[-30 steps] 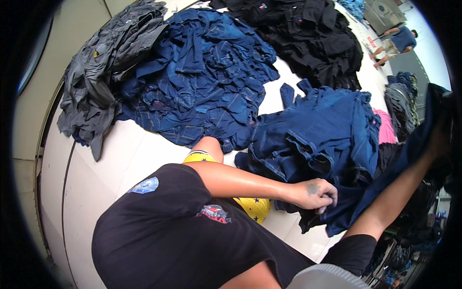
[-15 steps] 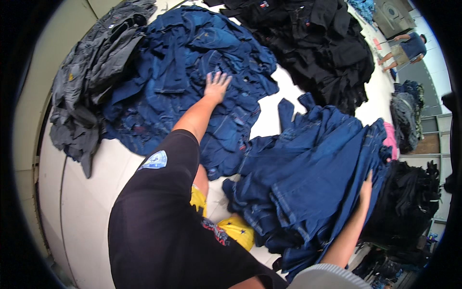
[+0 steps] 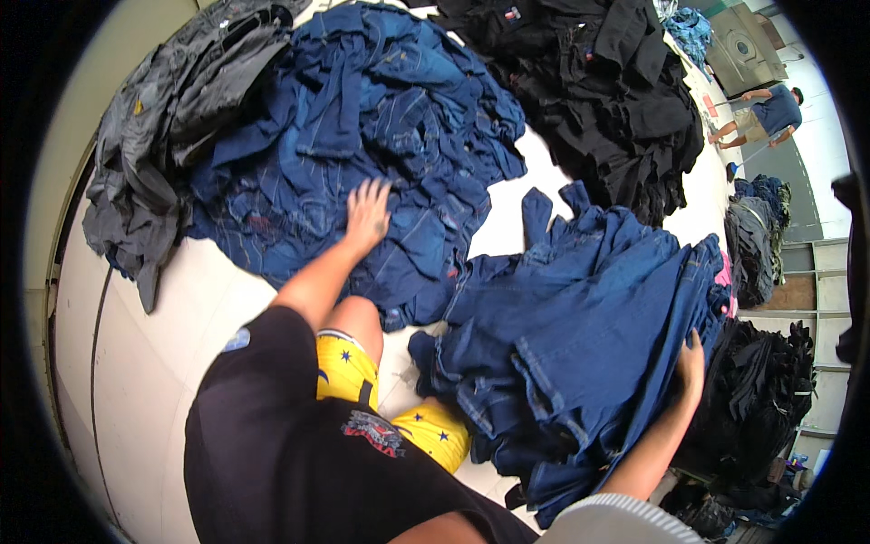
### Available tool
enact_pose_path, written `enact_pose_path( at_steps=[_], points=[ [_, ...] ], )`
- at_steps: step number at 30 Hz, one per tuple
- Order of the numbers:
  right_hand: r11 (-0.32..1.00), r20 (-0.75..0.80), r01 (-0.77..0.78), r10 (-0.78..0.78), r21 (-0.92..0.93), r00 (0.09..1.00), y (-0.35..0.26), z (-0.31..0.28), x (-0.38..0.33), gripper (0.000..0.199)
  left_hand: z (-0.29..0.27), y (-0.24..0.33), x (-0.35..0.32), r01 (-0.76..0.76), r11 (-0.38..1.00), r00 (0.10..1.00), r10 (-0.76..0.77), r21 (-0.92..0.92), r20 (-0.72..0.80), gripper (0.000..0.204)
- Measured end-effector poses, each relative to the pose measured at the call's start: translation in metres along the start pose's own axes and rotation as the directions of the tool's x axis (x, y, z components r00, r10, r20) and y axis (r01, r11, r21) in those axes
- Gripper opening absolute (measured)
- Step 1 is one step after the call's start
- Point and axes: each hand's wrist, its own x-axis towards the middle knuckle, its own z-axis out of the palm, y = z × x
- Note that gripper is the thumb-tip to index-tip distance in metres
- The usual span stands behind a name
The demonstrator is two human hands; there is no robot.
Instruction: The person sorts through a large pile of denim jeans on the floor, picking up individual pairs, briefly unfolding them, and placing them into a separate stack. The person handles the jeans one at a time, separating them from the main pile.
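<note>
My left hand [image 3: 368, 216] is open, fingers stretched out, over the near side of a large heap of blue denim garments [image 3: 426, 118]. Nothing is in its grasp. To the right, a layered stack of dark blue jeans [image 3: 589, 308] lies close to me, with several leg hems showing on its near side. At the stack's right edge my right hand [image 3: 691, 367] is closed on the jeans, thumb visible and the other fingers partly hidden by cloth.
Grey garments [image 3: 149, 172] lie left of the heap, black garments [image 3: 598, 100] beyond it. More black garments [image 3: 752, 399] and a grey pile [image 3: 752, 245] stand at the right. A person [image 3: 775, 111] is at the far right, near a boxy machine [image 3: 745, 45].
My left hand has drawn back toward me and to the left across the denim heap. My right hand stays at the jeans' edge, its fingers now more bent.
</note>
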Motion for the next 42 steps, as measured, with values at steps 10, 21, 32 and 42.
enact_pose_path(
  at_steps=[10, 21, 32, 42],
  points=[
    [0.829, 0.074, 0.179, -0.255, 0.529, 0.964, -0.111, -0.109, -0.315, 0.07, 0.032, -0.015, 0.161, 0.131, 0.907, 0.928, -0.254, 0.4, 0.272, 0.033],
    [0.415, 0.204, 0.065, -0.57, 0.907, 0.796, -0.217, 0.084, -0.336, 0.033, -0.265, 0.065, 0.076, -0.366, 0.623, 0.892, 0.446, -0.691, -0.071, 0.034],
    [-0.07, -0.516, 0.72, -0.745, 0.691, 0.423, -0.309, -0.102, -0.297, 0.107, -0.663, 0.3, 0.071, -0.856, 0.318, 0.376, 0.924, -0.408, -0.069, 0.062],
    [0.14, -0.356, 0.81, -0.846, 0.57, 0.397, -0.313, -0.07, -0.355, 0.096, -0.67, 0.3, 0.056, -0.757, 0.528, 0.652, 0.653, -0.385, -0.386, 0.054]
  ],
)
